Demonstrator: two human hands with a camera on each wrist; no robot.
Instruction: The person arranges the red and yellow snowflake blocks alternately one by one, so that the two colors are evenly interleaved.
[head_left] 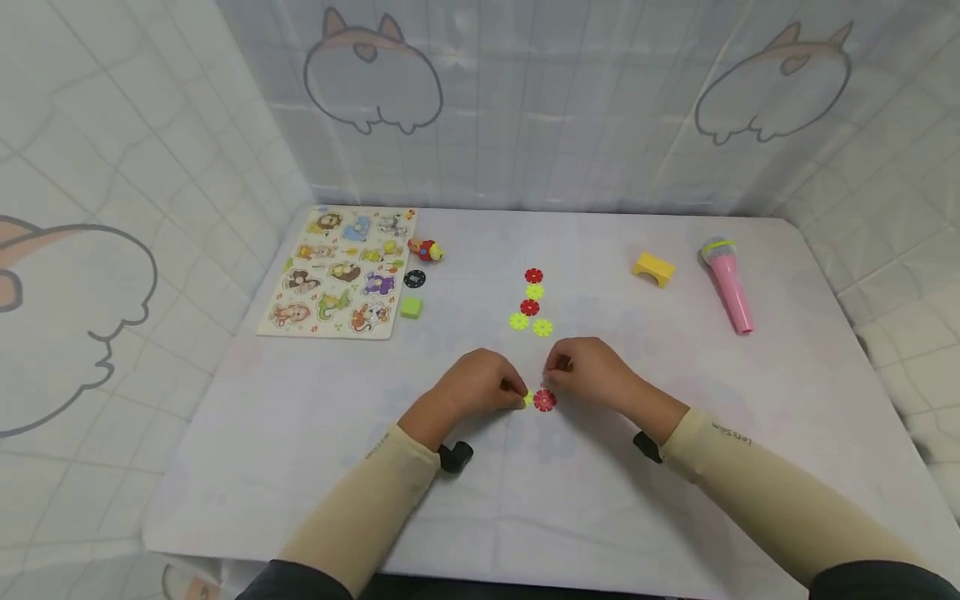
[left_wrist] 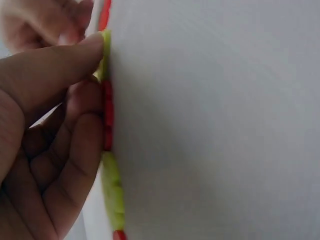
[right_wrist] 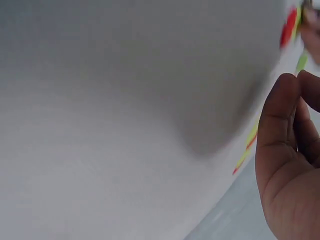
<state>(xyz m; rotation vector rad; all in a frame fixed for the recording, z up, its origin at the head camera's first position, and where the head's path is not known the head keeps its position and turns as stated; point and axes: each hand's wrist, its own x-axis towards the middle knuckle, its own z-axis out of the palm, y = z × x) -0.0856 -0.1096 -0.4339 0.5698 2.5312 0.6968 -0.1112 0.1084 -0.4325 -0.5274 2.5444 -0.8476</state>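
Note:
My left hand (head_left: 486, 387) pinches a yellow-green flower disc (head_left: 528, 399) just above the white table (head_left: 675, 467). In the left wrist view the thumb (left_wrist: 60, 60) presses on that disc (left_wrist: 105, 47). My right hand (head_left: 589, 372) faces it with curled fingers and holds a red flower disc (head_left: 545, 401) edge to edge against the yellow-green one. The right wrist view shows only the thumb (right_wrist: 280, 130) and a blurred red disc (right_wrist: 288, 26) at the top right. Several loose red and yellow-green discs (head_left: 530, 307) lie in a short row just beyond the hands.
An animal puzzle board (head_left: 330, 271) lies at the far left, with a small red toy (head_left: 426, 249), a black disc (head_left: 415, 278) and a green block (head_left: 411, 307) beside it. A yellow block (head_left: 653, 268) and pink toy microphone (head_left: 727, 283) lie far right. Curtain walls enclose the table.

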